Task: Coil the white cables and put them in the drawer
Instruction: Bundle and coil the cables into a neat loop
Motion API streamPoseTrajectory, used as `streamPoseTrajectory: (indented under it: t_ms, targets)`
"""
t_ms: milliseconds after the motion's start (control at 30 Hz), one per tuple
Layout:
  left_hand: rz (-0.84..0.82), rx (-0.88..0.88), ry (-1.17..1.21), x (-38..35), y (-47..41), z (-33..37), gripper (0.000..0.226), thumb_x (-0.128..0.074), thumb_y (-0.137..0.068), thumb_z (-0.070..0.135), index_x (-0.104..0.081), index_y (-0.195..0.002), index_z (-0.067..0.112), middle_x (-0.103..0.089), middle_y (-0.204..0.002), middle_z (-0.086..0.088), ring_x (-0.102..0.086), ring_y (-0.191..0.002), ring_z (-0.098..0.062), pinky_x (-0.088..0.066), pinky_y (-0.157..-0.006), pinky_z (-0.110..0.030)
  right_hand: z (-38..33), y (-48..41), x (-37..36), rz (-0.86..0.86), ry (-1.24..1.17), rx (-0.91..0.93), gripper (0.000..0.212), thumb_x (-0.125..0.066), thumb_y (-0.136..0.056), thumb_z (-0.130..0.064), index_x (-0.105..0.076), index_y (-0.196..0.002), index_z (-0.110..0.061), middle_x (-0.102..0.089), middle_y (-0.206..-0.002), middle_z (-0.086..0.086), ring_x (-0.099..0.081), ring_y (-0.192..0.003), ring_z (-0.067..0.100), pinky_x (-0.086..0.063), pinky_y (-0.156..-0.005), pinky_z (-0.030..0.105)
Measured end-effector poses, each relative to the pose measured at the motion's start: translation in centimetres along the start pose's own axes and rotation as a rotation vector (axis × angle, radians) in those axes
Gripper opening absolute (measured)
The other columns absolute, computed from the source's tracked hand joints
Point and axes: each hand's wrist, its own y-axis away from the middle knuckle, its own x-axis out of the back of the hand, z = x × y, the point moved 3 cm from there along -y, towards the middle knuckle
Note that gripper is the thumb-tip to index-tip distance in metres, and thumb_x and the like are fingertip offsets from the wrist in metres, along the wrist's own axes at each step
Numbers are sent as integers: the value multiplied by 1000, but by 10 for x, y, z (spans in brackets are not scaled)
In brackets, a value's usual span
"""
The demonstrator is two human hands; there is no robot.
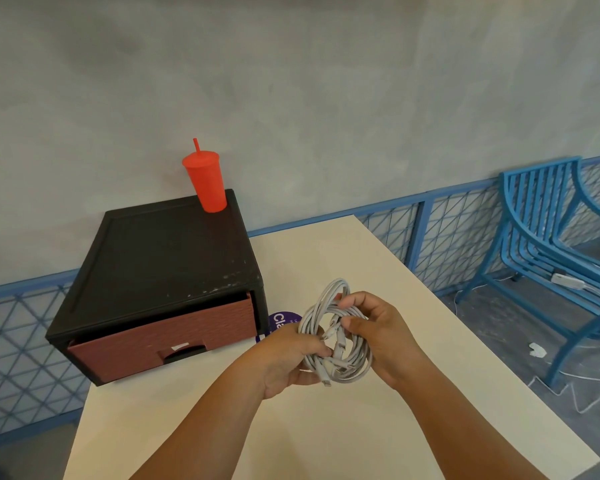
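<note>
A bundle of white cables (340, 341) is wound into loose loops, with several plug ends showing in the middle. My left hand (291, 358) grips the bundle's left side and my right hand (378, 334) pinches its right side, both above the cream table (326, 427). To the left stands a black drawer unit (160, 258) with a reddish-brown drawer (167, 341) pulled slightly out, its front askew.
A red tumbler with a straw (205, 181) stands on the drawer unit's back right corner. A purple round label (281, 322) lies behind my hands. Blue mesh fencing (447, 230) and a blue chair (551, 254) are to the right, with loose cable on the floor.
</note>
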Motion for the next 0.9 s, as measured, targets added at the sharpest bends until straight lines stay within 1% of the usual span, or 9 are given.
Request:
streamPoseTrajectory:
  t_ms: [100,167,267,433,533,633,700,800,900]
  targets:
    - [-27,-48,87,3,2,3,27,-53,-80,-4,-64,-102,7,-66,-90,-11,-64,-74,-20,-52,-64,-27,3,-3,0,-5,37,18,40,-48,-84,16,-68,-73,-17,-65,-109,4,-61,-98,19,-51,-85,34]
    - [-56,-57,187,5,4,4,24,-52,-80,-6,-65,-94,8,-66,-85,-10,-63,-70,-18,-51,-60,-25,-1,-3,-3,-51,119,68,43,-49,-84,15,-71,-73,-20,-64,-112,-2,-57,-111,14,-49,-90,26]
    - [-106,-66,278,5,5,3,22,-54,-78,-5,-68,-90,7,-67,-83,-9,-63,-71,-18,-49,-64,-26,-6,-2,-5,-129,166,97,43,-46,-86,15,-73,-82,-18,-63,-115,-1,-58,-111,13,-50,-89,23]
    - [-182,-85,283,3,8,0,32,-56,-62,-2,-61,-93,6,-64,-86,-11,-64,-74,-19,-53,-65,-28,-4,-1,2,-213,167,35,51,-45,-79,21,-77,-85,-18,-57,-126,6,-53,-121,21,-47,-100,40]
    - [-202,-81,285,-1,9,-2,26,-51,-60,-6,-64,-77,8,-66,-78,-9,-67,-71,-18,-53,-59,-26,-11,4,2,-299,216,-8,47,-51,-67,15,-77,-81,-21,-61,-117,-2,-59,-111,16,-52,-90,29]
    - [-184,-62,245,-3,8,-6,50,-51,-60,-7,-62,-108,0,-65,-90,-15,-67,-78,-22,-55,-64,-28,-14,4,3,-384,452,-23,44,-55,-65,8,-75,-91,-22,-58,-120,-3,-58,-110,11,-52,-92,29]
    - [-164,-44,229,-3,7,-9,44,-49,-66,-11,-62,-106,1,-66,-85,-14,-66,-74,-23,-54,-60,-28,-16,3,4,-408,615,-44,44,-57,-72,7,-73,-98,-24,-55,-123,-7,-55,-113,8,-49,-94,25]
    - [-123,-17,242,-2,6,-13,38,-41,-76,-17,-64,-97,5,-68,-79,-12,-66,-69,-22,-54,-57,-27,-22,3,2,-480,859,-38,44,-60,-77,2,-70,-102,-33,-52,-121,-12,-53,-108,1,-47,-85,10]
    - [-92,-16,288,-4,5,-15,40,-38,-77,-19,-64,-97,4,-70,-74,-11,-68,-65,-21,-53,-51,-26,-27,1,-3,-554,1044,-2,40,-64,-80,-8,-67,-111,-32,-48,-123,-14,-50,-108,4,-45,-86,10]
